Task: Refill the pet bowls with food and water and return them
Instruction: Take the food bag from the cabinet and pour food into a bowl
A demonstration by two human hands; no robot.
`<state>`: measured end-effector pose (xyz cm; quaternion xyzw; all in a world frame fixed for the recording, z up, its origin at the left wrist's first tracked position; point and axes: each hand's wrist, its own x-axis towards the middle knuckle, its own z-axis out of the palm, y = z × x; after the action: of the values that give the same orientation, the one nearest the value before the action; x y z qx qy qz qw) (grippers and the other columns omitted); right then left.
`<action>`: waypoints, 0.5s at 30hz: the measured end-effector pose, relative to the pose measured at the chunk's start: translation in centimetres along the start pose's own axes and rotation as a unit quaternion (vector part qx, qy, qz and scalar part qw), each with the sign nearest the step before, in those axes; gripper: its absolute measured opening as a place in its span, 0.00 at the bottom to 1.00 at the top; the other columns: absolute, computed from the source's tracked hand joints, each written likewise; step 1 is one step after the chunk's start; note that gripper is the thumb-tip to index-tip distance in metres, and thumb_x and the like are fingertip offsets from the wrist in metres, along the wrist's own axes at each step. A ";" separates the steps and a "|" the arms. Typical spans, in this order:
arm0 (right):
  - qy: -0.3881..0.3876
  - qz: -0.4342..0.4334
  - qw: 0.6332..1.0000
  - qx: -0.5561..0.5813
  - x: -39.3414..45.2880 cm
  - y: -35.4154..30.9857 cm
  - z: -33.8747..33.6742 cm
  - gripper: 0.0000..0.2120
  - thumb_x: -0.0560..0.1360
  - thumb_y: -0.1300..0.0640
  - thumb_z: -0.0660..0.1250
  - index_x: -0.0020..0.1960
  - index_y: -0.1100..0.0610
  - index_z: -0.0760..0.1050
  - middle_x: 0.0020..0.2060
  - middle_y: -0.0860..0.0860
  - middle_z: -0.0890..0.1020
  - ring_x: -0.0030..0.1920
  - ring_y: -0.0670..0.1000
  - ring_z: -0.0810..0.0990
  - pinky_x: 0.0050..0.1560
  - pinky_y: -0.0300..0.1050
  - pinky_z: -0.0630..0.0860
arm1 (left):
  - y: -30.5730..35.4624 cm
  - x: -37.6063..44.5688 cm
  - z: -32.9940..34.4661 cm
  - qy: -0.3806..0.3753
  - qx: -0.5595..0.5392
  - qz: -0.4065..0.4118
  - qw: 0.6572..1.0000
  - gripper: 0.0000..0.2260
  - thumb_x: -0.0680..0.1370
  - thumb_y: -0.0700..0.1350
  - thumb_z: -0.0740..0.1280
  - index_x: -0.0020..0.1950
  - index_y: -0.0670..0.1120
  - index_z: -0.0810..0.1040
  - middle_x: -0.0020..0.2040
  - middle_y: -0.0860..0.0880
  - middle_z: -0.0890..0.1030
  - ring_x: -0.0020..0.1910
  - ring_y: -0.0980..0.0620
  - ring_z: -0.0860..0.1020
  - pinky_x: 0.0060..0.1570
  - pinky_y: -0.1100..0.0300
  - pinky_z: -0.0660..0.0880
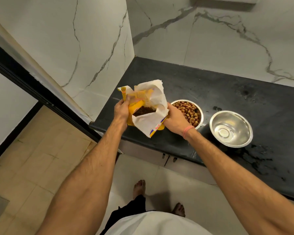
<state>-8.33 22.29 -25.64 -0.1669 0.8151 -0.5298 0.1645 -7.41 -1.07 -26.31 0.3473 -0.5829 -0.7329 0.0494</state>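
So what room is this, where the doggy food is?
Probably a kitchen at home. There's a dark stone counter with cupboard doors underneath and marble-look wall tiles behind. Two steel bowls sit on it, and the person is barefoot.

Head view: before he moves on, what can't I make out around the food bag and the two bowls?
- Kibble bowl: near-left rim hidden by the right hand.
- Food bag: how much is left; flaps and left hand hide it.
- Steel bowl: glare; water or empty unclear.
- Bag print: too small.

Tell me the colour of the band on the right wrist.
Pinkish-orange wrist band, head view.
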 end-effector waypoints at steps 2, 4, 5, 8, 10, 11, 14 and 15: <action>-0.015 0.007 1.000 -0.008 0.0 0.4 0.4 0.28 0.77 0.58 0.79 0.75 0.50 0.75 0.62 0.43 0.84 0.62 0.40 0.82 0.58 0.35 0.79 | -0.6 0.6 -0.3 -0.020 0.016 -0.018 1.000 0.13 0.86 0.57 0.68 0.63 0.50 0.84 0.60 0.44 0.88 0.58 0.44 0.87 0.60 0.45 0.85; -0.021 0.019 1.000 -0.009 0.0 0.9 0.7 0.31 0.77 0.61 0.79 0.77 0.50 0.72 0.67 0.47 0.83 0.66 0.48 0.82 0.63 0.44 0.82 | -0.8 0.9 -0.7 -0.027 0.041 -0.032 0.998 0.18 0.86 0.58 0.66 0.70 0.49 0.82 0.62 0.45 0.87 0.59 0.45 0.86 0.62 0.45 0.84; -0.022 0.021 0.999 -0.012 0.0 1.1 0.8 0.32 0.77 0.62 0.78 0.78 0.50 0.71 0.69 0.47 0.81 0.68 0.49 0.81 0.65 0.47 0.81 | -0.8 1.1 -0.8 -0.028 0.056 -0.033 0.997 0.19 0.87 0.59 0.66 0.71 0.49 0.81 0.62 0.45 0.86 0.60 0.46 0.85 0.63 0.45 0.83; 0.021 0.016 1.000 -0.016 0.1 1.8 0.7 0.26 0.81 0.67 0.68 0.76 0.50 0.74 0.67 0.46 0.82 0.66 0.47 0.82 0.64 0.45 0.81 | -0.2 1.7 -1.1 -0.038 0.080 -0.019 0.996 0.13 0.86 0.57 0.69 0.66 0.53 0.84 0.61 0.49 0.87 0.59 0.50 0.85 0.57 0.52 0.84; 0.101 0.055 0.993 0.033 0.3 1.7 0.8 0.16 0.83 0.61 0.65 0.68 0.48 0.79 0.58 0.43 0.86 0.58 0.43 0.85 0.58 0.44 0.82 | 0.4 2.0 -1.4 -0.040 0.082 0.005 0.996 0.07 0.83 0.53 0.74 0.60 0.55 0.86 0.55 0.53 0.89 0.54 0.55 0.87 0.43 0.64 0.83; 0.129 0.082 0.986 0.074 0.4 1.4 0.7 0.11 0.85 0.56 0.64 0.63 0.48 0.81 0.54 0.44 0.87 0.56 0.45 0.86 0.56 0.47 0.84 | 0.5 2.0 -1.5 -0.032 0.082 0.023 0.996 0.10 0.81 0.50 0.77 0.61 0.54 0.85 0.54 0.55 0.89 0.53 0.57 0.86 0.38 0.68 0.81; 0.125 0.129 0.971 0.158 1.7 -0.3 0.4 0.13 0.86 0.45 0.64 0.57 0.52 0.83 0.51 0.51 0.88 0.51 0.57 0.88 0.48 0.54 0.87 | 0.1 1.3 -1.8 0.031 0.090 0.098 0.991 0.20 0.76 0.47 0.80 0.66 0.50 0.81 0.59 0.54 0.84 0.55 0.57 0.84 0.44 0.64 0.82; 0.119 0.141 0.967 0.176 2.3 -1.0 0.2 0.15 0.85 0.44 0.64 0.56 0.54 0.83 0.49 0.51 0.88 0.48 0.57 0.87 0.46 0.54 0.86 | -0.3 0.6 -1.9 0.065 0.115 0.143 0.981 0.20 0.75 0.48 0.79 0.65 0.51 0.79 0.59 0.53 0.82 0.56 0.56 0.82 0.48 0.61 0.83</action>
<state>-10.25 20.72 -25.00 0.0455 0.7381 -0.6525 0.1656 -6.73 -2.82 -26.97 0.3102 -0.7022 -0.6227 0.1511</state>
